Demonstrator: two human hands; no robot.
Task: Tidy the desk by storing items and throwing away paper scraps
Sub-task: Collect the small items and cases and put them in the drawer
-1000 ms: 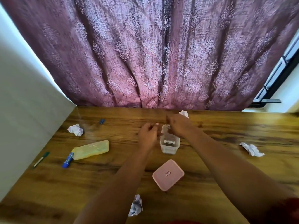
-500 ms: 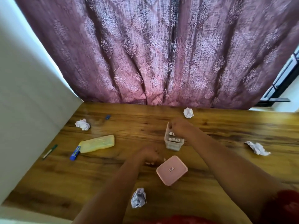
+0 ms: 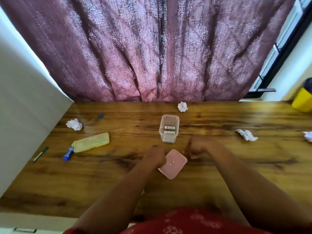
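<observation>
A small clear plastic container (image 3: 168,130) stands open in the middle of the wooden desk (image 3: 236,166), with two small white labelled items lying inside. Its pink lid (image 3: 174,164) lies flat in front of it. My left hand (image 3: 156,156) is at the lid's left corner, fingers curled down over its edge. My right hand (image 3: 197,147), blurred, hovers just right of the lid with loosely curled fingers and nothing in it. Crumpled paper balls lie at the back (image 3: 182,106), at the left (image 3: 74,124) and at the right (image 3: 246,135), with another at the right edge (image 3: 308,136).
A translucent yellow pencil case (image 3: 92,144), a blue tube (image 3: 68,153), a green pen (image 3: 40,154) and a small blue cap (image 3: 101,115) lie on the left side. A yellow bin (image 3: 303,100) stands beyond the desk's far right corner. A curtain hangs behind.
My right hand has let go of the clear container and come back toward the lid. My left hand has reached the lid's left corner. The camera has tilted, showing the yellow bin.
</observation>
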